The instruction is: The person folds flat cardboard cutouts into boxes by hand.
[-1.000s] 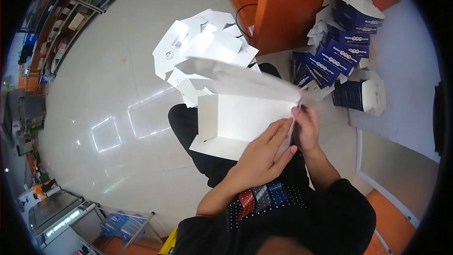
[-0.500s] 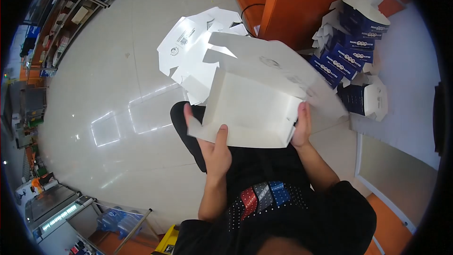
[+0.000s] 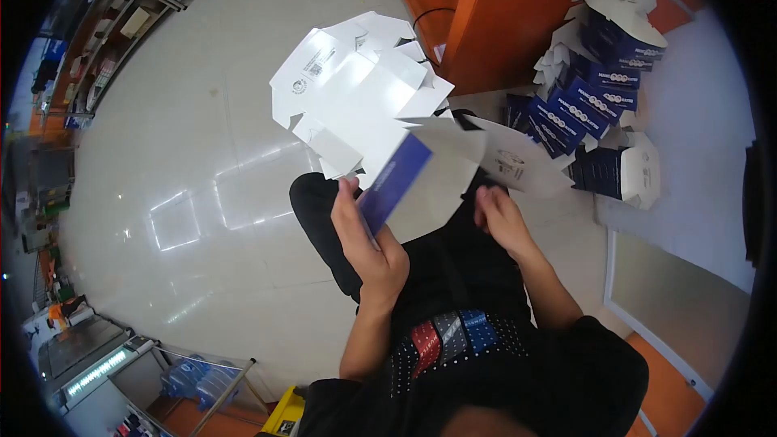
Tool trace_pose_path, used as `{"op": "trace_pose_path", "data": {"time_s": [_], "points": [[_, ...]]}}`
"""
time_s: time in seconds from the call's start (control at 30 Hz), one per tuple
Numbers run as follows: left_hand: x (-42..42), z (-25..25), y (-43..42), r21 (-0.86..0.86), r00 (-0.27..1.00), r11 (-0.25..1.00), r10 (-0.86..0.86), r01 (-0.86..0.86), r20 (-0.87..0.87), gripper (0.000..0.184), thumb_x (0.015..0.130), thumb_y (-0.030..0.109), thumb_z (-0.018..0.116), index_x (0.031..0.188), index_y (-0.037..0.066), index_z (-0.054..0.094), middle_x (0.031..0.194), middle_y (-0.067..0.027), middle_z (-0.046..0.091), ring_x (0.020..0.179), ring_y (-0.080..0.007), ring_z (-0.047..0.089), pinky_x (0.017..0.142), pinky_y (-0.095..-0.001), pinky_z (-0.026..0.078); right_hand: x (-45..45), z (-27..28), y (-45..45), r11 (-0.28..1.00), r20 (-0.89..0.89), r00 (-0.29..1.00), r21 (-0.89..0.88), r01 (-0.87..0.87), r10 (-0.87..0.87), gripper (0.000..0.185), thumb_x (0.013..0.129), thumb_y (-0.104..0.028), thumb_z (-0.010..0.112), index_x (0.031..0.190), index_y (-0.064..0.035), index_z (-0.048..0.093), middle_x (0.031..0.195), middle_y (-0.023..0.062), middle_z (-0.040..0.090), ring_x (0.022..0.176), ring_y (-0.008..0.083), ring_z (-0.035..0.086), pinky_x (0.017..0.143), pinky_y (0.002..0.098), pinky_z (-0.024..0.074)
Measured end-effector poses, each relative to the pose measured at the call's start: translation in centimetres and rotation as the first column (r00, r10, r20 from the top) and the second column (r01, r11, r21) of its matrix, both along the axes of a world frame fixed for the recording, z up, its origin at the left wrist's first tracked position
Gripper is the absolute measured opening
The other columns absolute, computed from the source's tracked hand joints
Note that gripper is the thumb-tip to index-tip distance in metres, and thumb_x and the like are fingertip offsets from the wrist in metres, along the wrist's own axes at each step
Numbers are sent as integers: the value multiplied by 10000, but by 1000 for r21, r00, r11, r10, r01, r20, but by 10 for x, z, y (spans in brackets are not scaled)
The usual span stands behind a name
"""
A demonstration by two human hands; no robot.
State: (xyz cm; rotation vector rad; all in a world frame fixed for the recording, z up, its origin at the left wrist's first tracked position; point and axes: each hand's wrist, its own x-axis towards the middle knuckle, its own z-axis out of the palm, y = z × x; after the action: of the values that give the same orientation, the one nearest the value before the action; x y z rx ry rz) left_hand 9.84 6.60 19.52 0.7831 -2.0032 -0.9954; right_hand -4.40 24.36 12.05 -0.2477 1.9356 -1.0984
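My left hand (image 3: 371, 252) grips a white paperboard food box (image 3: 433, 182) by its side wall, with the fingers outside. The box is tilted, and a dark blue printed side panel faces up toward me. Its lid flap (image 3: 518, 163) with a round grey print stands out to the right. My right hand (image 3: 503, 218) is just right of the box's edge, fingers curled in and seemingly holding nothing. Beyond the box, flat white box blanks (image 3: 312, 73) lie in a loose stack on the floor.
Several folded blue and white boxes (image 3: 595, 101) are piled against the wall at right. An orange cabinet (image 3: 502, 24) stands behind them. Black-clad legs (image 3: 324, 226) lie under the box. At lower left are water bottles (image 3: 198, 380) and a yellow container (image 3: 285, 413).
The box has turned from showing its inside to showing its blue side panel. My right hand has come off its right wall; my left hand still holds on.
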Motion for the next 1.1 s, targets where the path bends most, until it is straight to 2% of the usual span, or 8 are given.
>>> {"op": "trace_pose_path", "data": {"time_s": [0.1, 0.17, 0.27, 0.5, 0.57, 0.63, 0.83, 1.1], "points": [[5, -3, 1, -160, 993, 982, -87, 98, 77, 681, 763, -187, 438, 1433, -70, 477, 1297, -255, 571, 1203, -396, 581, 1047, -418, 450, 6, 38, 4, 967, 96, 962, -33, -254, 256, 316, 1038, -345, 572, 992, -32, 566, 713, -2, 593, 638, 83, 560, 601, 221, 437], [6, -3, 4, -124, 980, 975, -176, 187, 94, 706, 698, -197, 453, 1381, -50, 554, 1294, -254, 584, 1198, -390, 593, 1048, -402, 458, 12, 63, -5, 900, 277, 951, -436, -6, 140, 268, 960, -232, 703, 1074, -6, 619, 938, 49, 680, 854, 119, 638, 722, 249, 495], [8, -8, 8, -104, 921, 928, -331, 357, 206, 742, 654, -201, 469, 1354, 7, 604, 1409, -239, 546, 1263, -393, 580, 1044, -409, 487, 16, 76, -36, 652, 383, 920, -719, 241, 81, 482, 933, -128, 720, 1352, 10, 526, 1185, 73, 638, 1046, 114, 620, 873, 273, 525], [17, 2, 6, -96, 838, 890, -377, 446, 395, 806, 677, -178, 580, 1447, 46, 501, 1468, -243, 433, 1315, -439, 483, 1044, -451, 468, 9, 68, -65, 787, 314, 948, -574, 225, -42, 412, 926, -22, 689, 1315, 18, 560, 1142, 50, 656, 1032, 105, 624, 913, 268, 514], [28, -5, 11, -148, 802, 876, -336, 459, 494, 786, 705, -139, 605, 1461, 34, 475, 1444, -270, 379, 1333, -478, 399, 1071, -473, 411, 9, 61, -60, 752, 467, 884, -575, 323, -23, 354, 924, 13, 674, 1266, -25, 590, 1140, 55, 665, 1047, 129, 644, 934, 311, 532], [35, -10, 10, -96, 769, 872, -366, 481, 525, 707, 725, -133, 602, 1409, 34, 544, 1391, -224, 469, 1275, -424, 500, 1009, -457, 474, 5, 57, -54, 722, 572, 820, -568, 395, 1, 329, 926, 25, 663, 1242, -44, 604, 1151, 60, 673, 1063, 147, 653, 942, 340, 543], [33, -12, 1, -364, 876, 810, -346, 459, 335, 500, 744, -116, 616, 1206, 48, 713, 1228, -112, 644, 1073, -303, 661, 848, -403, 571, -1, 47, -46, 646, 624, 781, -606, 465, 23, 189, 1004, -63, 597, 1186, -34, 636, 1177, 76, 683, 1077, 183, 664, 952, 372, 545], [21, -6, 1, -393, 884, 807, -314, 440, 346, 491, 726, -86, 643, 1196, 39, 713, 1254, -123, 637, 1061, -352, 622, 862, -399, 565, 31, 57, -53, 597, 598, 780, -562, 572, -185, 142, 1024, -117, 592, 1107, -20, 654, 1106, 46, 678, 1001, 138, 656, 876, 330, 551]]}}
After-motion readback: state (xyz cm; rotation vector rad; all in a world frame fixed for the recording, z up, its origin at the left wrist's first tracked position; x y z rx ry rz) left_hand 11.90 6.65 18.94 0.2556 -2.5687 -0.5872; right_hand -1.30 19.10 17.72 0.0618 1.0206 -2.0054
